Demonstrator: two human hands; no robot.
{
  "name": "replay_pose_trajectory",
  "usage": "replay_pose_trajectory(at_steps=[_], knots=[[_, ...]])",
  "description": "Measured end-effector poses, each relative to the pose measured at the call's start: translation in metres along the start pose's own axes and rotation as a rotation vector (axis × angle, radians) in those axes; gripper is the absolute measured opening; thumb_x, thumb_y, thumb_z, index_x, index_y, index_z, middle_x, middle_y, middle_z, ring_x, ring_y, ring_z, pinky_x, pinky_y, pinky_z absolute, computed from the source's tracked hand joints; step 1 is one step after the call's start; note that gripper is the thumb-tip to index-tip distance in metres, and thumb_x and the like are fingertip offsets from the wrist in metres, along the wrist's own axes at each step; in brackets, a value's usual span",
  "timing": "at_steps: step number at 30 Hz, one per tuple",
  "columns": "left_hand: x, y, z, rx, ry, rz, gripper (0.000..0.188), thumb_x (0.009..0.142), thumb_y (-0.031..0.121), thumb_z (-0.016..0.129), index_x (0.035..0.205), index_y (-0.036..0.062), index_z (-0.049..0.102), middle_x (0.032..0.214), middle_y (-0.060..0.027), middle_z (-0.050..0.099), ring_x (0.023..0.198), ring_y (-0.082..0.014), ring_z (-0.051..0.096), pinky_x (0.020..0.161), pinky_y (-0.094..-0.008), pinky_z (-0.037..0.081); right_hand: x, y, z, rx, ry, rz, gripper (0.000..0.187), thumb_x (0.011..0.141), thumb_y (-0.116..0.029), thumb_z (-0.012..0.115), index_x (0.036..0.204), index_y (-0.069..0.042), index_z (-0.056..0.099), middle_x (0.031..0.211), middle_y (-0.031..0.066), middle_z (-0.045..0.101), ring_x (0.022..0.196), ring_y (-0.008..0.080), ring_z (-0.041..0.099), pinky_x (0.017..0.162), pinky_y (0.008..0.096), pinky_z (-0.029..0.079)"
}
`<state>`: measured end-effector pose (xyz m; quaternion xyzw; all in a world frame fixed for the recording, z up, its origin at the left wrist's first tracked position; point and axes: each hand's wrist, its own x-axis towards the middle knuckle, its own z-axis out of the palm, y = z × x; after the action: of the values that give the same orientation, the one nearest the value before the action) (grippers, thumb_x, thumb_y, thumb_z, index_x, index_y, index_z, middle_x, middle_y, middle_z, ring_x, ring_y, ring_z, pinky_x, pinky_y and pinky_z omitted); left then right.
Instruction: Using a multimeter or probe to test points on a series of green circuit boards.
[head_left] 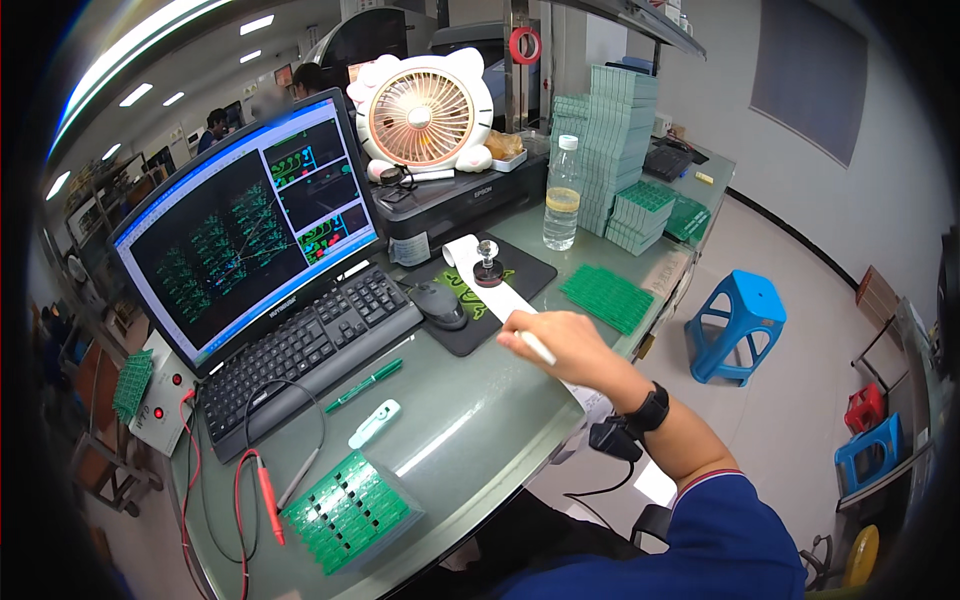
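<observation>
My right hand [568,348] is closed around a slim white pen-like stick [537,346], over the right edge of the table. Beneath the hand runs a long white paper strip [507,302], which curls up at its far end. A stamp with a clear round knob [487,266] stands on the strip. Just beyond the hand lies a flat green circuit board panel [608,297]. Nearer to me, a stack of green circuit boards [350,512] with dark parts sits at the table's front. My left hand is out of view.
A laptop-like monitor [250,230] and black keyboard [310,350] fill the left, with a mouse [438,304] alongside. A green pen [365,385] and red probe [268,498] lie nearby. Behind stand a fan [420,115], bottle [562,195] and tall board stacks [620,130]. A blue stool [740,325] is rightward.
</observation>
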<state>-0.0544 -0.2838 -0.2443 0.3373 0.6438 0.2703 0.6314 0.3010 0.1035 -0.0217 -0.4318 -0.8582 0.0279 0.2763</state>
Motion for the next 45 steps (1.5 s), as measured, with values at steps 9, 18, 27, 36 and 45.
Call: replay_pose_trajectory(at_steps=[9, 18, 27, 36, 45], knots=[[0.027, -0.008, -0.007, 0.223, -0.076, -0.061, 0.033, 0.096, 0.031, 0.057, 0.108, 0.0013, 0.065, 0.092, -0.0079, 0.069, 0.09, -0.0174, 0.062, 0.08, -0.0317, 0.048, -0.019, 0.07, -0.007, 0.424, 0.033, 0.322, 0.033, 0.1, -0.032, 0.051, 0.103, -0.002, 0.065, 0.08, 0.0031, 0.06, 0.074, 0.0106, 0.057, 0.068, 0.0266, 0.047], [-0.014, 0.149, 0.054, 0.809, -0.01, 0.51, 0.031, 0.095, 0.024, 0.055, 0.117, 0.0036, 0.06, 0.113, -0.0165, 0.064, 0.104, -0.0349, 0.06, 0.088, -0.0371, 0.048, -0.05, 0.097, -0.005, 0.898, -0.049, 0.344, 0.042, 0.101, -0.036, 0.045, 0.101, -0.001, 0.067, 0.075, -0.001, 0.057, 0.068, 0.0054, 0.05, 0.059, 0.02, 0.04], [0.057, 0.334, 0.186, 0.95, 0.03, 1.122, 0.032, 0.09, 0.026, 0.06, 0.112, 0.0021, 0.056, 0.115, -0.0172, 0.055, 0.111, -0.0308, 0.053, 0.091, -0.0378, 0.045, -0.041, 0.121, 0.0, 1.106, -0.228, 0.286, 0.022, 0.095, -0.022, 0.058, 0.098, -0.001, 0.064, 0.079, -0.0002, 0.059, 0.069, 0.005, 0.052, 0.06, 0.019, 0.043], [0.151, 0.358, 0.221, 1.351, 0.319, 1.136, 0.057, 0.089, 0.053, 0.053, 0.13, 0.0126, 0.055, 0.133, -0.0227, 0.049, 0.124, -0.0418, 0.044, 0.106, -0.0524, 0.032, -0.032, 0.134, 0.01, 0.948, -0.242, 0.183, 0.015, 0.088, -0.015, 0.069, 0.089, -0.003, 0.06, 0.081, -0.001, 0.061, 0.071, 0.005, 0.054, 0.061, 0.02, 0.041], [0.152, 0.36, 0.22, 1.351, 0.278, 1.095, 0.06, 0.088, 0.057, 0.051, 0.13, 0.0141, 0.056, 0.135, -0.0214, 0.048, 0.126, -0.0408, 0.043, 0.11, -0.0529, 0.028, -0.026, 0.139, 0.006, 0.685, -0.254, 0.095, 0.017, 0.082, -0.015, 0.071, 0.084, -0.004, 0.059, 0.074, 0.002, 0.063, 0.067, 0.0074, 0.055, 0.058, 0.0253, 0.043]])
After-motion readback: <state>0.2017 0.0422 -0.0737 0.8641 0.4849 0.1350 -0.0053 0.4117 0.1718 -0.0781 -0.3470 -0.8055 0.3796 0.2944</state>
